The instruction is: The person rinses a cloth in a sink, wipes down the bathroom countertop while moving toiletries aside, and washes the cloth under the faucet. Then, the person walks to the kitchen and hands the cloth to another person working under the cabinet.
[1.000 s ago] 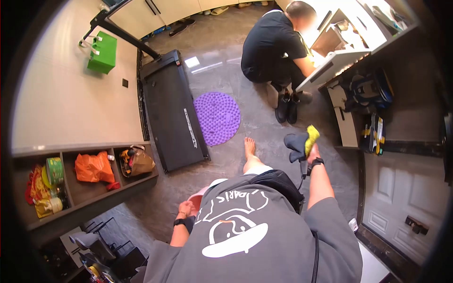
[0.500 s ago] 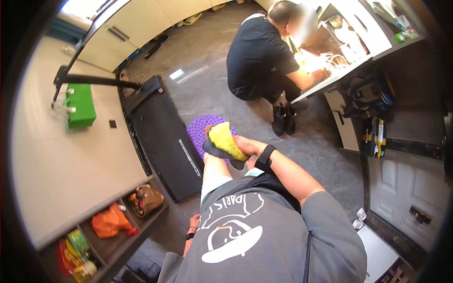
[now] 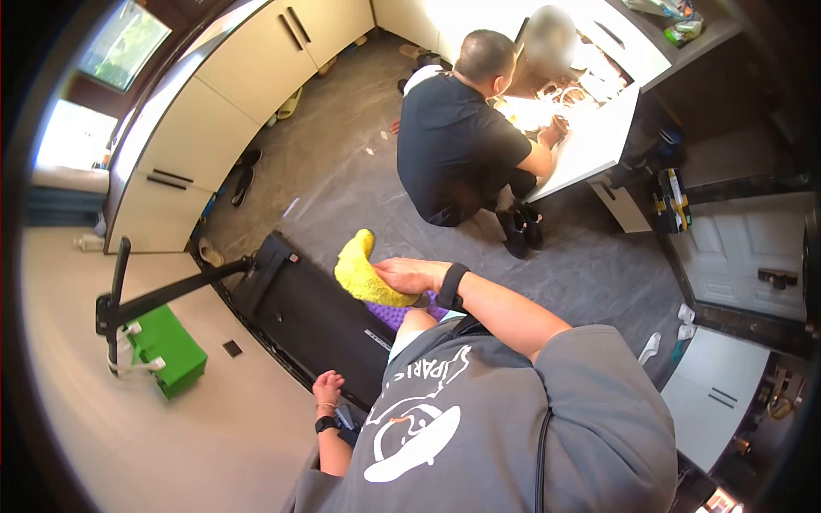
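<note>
My right hand [image 3: 412, 275] is closed on a yellow cloth [image 3: 363, 272] with a fluffy surface, held up in front of my body. The cloth's top end curls upward and its lower edge overlaps a purple bumpy mat [image 3: 395, 315] on the floor. My left hand [image 3: 328, 386] hangs low at my side near the treadmill [image 3: 308, 312], fingers loosely bent and nothing visible in them. A black band sits on each wrist.
A person in black [image 3: 457, 141] crouches ahead, one hand at a brightly lit open drawer [image 3: 599, 150] full of items. A green box [image 3: 171, 350] hangs by the treadmill's handle post. Dark shoes [image 3: 245, 178] lie by the cabinets [image 3: 248, 94]; a white door [image 3: 753, 248] stands at right.
My right hand has lifted the yellow cloth up and left, off my foot area. My left hand has moved forward into fuller view. The camera view has turned, showing more cabinets at left.
</note>
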A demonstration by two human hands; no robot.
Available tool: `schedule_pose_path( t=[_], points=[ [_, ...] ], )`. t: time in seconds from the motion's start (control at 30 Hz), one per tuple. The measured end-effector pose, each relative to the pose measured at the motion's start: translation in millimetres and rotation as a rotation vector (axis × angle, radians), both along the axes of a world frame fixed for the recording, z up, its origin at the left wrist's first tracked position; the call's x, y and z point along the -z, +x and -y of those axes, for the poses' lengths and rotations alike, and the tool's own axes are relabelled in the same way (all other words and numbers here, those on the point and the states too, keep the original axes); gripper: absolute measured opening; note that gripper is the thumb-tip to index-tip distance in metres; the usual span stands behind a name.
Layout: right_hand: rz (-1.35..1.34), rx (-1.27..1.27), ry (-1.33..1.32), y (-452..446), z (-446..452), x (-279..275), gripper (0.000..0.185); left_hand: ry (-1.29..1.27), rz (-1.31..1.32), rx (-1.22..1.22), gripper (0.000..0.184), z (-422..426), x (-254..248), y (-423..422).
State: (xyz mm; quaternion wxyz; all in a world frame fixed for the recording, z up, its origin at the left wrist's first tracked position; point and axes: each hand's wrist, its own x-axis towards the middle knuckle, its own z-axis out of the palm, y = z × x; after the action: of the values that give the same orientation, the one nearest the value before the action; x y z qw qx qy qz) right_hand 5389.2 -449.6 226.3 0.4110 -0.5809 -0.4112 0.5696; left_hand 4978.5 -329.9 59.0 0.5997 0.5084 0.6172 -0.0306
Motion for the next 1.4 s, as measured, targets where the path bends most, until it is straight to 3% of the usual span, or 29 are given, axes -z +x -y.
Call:
schedule_pose_path(
  t=[0.17, 0.27, 0.3, 0.33, 0.4, 0.43, 0.47, 0.53, 0.6, 0.63, 0.67, 0.73, 0.8, 0.9, 0.97, 1.0, 1.07, 1.13, 1.17, 1.2, 1.27, 1.3, 1.4],
  points=[
    [-0.47, 0.088, 0.159, 9, -62, -24, 0.039, 0.035, -0.079, -0.007, 0.013, -83, 3, 12],
    [-0.535, 0.117, 0.342, 26, -102, -12, 0.042, -0.043, -0.064, -0.058, 0.011, -99, 11, 35],
    [-0.385, 0.101, 0.395, 31, -119, -2, 0.03, -0.058, -0.061, -0.041, 0.012, -99, 5, 51],
    [-0.29, 0.09, 0.519, 36, -136, 4, 0.032, -0.07, -0.058, -0.026, 0.012, -100, 3, 67],
    [-0.525, 0.03, 0.424, 50, -162, -13, 0.033, -0.107, -0.006, 0.048, 0.014, -109, 17, 82],
    [-0.568, 0.023, 0.423, 54, -183, -5, 0.035, -0.037, -0.004, 0.191, 0.017, -110, -2, 104],
    [-0.501, -0.008, 0.485, 62, -205, 2, 0.035, -0.207, 0.095, 0.142, 0.019, -127, 3, 107],
    [-0.553, -0.023, 0.447, 83, -236, -15, 0.035, -0.001, 0.169, 0.401, 0.022, -183, 165, 19],
    [-0.347, -0.042, 0.559, 109, -265, -26, 0.038, 0.03, -0.002, 0.6, 0.021, -224, 131, 53],
    [-0.338, -0.029, 0.538, 121, -274, -33, 0.039, 0.186, -0.157, 0.771, 0.019, -232, 71, 102],
    [-0.329, -0.022, 0.506, 133, -280, -40, 0.04, 0.158, -0.112, 0.699, 0.016, -238, 22, 145],
    [-0.276, 0.005, 0.549, 151, -291, -44, 0.042, 0.083, 0.304, 0.304, 0.015, -268, -43, 219],
    [-0.186, 0.034, 0.478, 165, -293, -43, 0.045, 0.151, 0.275, 0.173, 0.019, -292, -102, 296],
    [0.054, 0.152, 0.498, 170, -302, -30, 0.043, -0.002, 0.693, 0.003, 0.049, -284, -188, 411],
    [0.135, 0.177, 0.502, 174, -306, -29, 0.044, -0.145, 0.822, 0.038, 0.065, -284, -212, 462],
    [0.317, 0.244, 0.443, 176, -306, -30, 0.044, -0.22, 0.847, 0.089, 0.071, -284, -219, 483],
    [0.487, 0.339, 0.326, 194, -314, -27, 0.044, -0.408, 0.942, 0.186, 0.068, -294, -218, 522],
    [0.612, 0.359, 0.168, 222, -323, -27, 0.042, -0.411, 0.955, 0.191, 0.065, -306, -203, 554],
    [0.756, 0.541, 0.266, 233, -326, -28, 0.042, -0.432, 0.927, 0.142, 0.061, -310, -196, 568],
    [0.749, 0.583, 0.266, 243, -329, -30, 0.038, -0.534, 0.975, 0.27, 0.059, -314, -195, 579],
    [0.854, 0.796, 0.432, 256, -337, -38, 0.034, -0.562, 0.984, 0.305, 0.054, -327, -191, 601],
    [0.801, 0.884, 0.49, 263, -342, -44, 0.034, -0.579, 0.973, 0.339, 0.054, -340, -189, 606],
    [0.417, 1.203, 0.734, 265, -367, -56, 0.059, -0.716, 0.856, 0.426, 0.055, -378, -174, 625]
  ],
)
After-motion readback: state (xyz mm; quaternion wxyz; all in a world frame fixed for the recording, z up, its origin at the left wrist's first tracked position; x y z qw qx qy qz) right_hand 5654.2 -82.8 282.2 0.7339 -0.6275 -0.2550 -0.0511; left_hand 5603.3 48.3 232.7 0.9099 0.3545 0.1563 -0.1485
